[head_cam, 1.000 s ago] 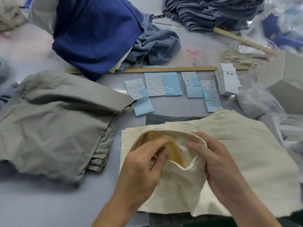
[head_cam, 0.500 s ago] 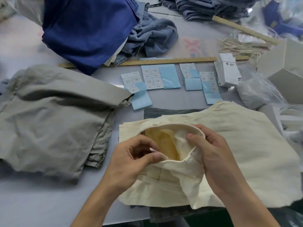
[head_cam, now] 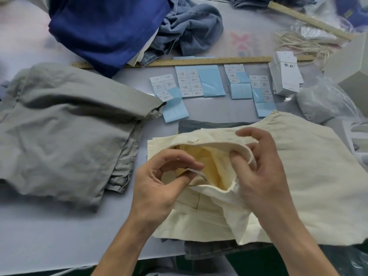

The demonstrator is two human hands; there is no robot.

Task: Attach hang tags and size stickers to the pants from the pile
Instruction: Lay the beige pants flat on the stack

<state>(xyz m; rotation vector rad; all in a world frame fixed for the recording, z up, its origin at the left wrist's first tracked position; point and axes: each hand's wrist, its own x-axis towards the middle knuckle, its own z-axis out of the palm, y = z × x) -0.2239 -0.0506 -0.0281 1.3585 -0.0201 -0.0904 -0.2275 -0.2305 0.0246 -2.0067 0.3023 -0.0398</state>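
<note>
I saw the cream pants (head_cam: pixel 310 176) lying on the near right part of the desk (head_cam: pixel 49 236), on top of a darker grey garment (head_cam: pixel 209 124) that showed at their far and near edges. The waistband was pulled open, showing a yellowish lining inside. My left hand (head_cam: pixel 157 188) pinched a small white label at the near edge of the opening between thumb and forefinger, its other fingers loosely curled. My right hand (head_cam: pixel 262 172) gripped the far right part of the waistband, thumb tucked inside the opening and the remaining fingers bent over the outside.

To the left lay a folded grey-green pair of pants (head_cam: pixel 65 132). Farther off, blue sticker sheets (head_cam: pixel 199 82) sat in a row (some with white printed stickers on them), just near of a wooden ruler (head_cam: pixel 209 61). A stack of white hang tags (head_cam: pixel 285 76) stood at the row's right end, with a bundle of pale strings (head_cam: pixel 298 41) beyond it. A heap of dark blue and denim garments (head_cam: pixel 119 26) lay at the far side.
</note>
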